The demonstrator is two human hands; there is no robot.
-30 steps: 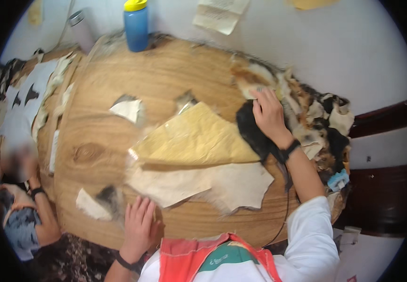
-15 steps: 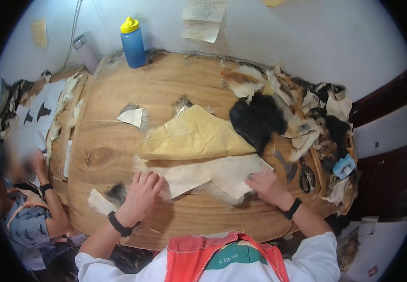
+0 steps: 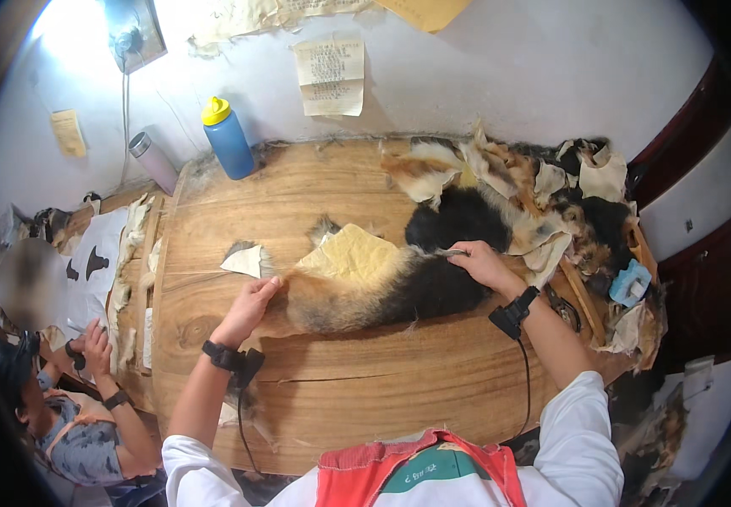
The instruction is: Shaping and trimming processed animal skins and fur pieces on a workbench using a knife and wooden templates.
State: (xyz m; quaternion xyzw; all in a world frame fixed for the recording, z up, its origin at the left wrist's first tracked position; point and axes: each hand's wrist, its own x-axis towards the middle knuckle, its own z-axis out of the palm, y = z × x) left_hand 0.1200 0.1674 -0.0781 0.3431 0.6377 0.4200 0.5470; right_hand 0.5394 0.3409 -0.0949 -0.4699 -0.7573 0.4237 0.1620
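Observation:
Between my two hands hangs a fur pelt [image 3: 357, 296], its hair side showing, tan and grey at the left and black at the right. My left hand [image 3: 251, 306] pinches its left end. My right hand [image 3: 477, 264] grips its upper right corner. Behind the pelt lies a yellow paper sheet [image 3: 353, 253], partly covered by it. A small fur scrap [image 3: 245, 260] rests left of the paper, pale side up. Just beyond my right hand is a black fur piece [image 3: 454, 221].
Fur scraps [image 3: 543, 190] are heaped at the back right. Scissors [image 3: 563, 311], partly hidden by my right arm, lie by a wooden strip [image 3: 583, 300]. A blue bottle [image 3: 229, 144] and a pale tumbler [image 3: 152, 162] stand at the back left. A co-worker [image 3: 87, 422] sits at the left.
The pelt lay flat with its pale skin side up; now it is lifted and turned, fur showing, over part of the yellow paper. Both hands have moved farther from me.

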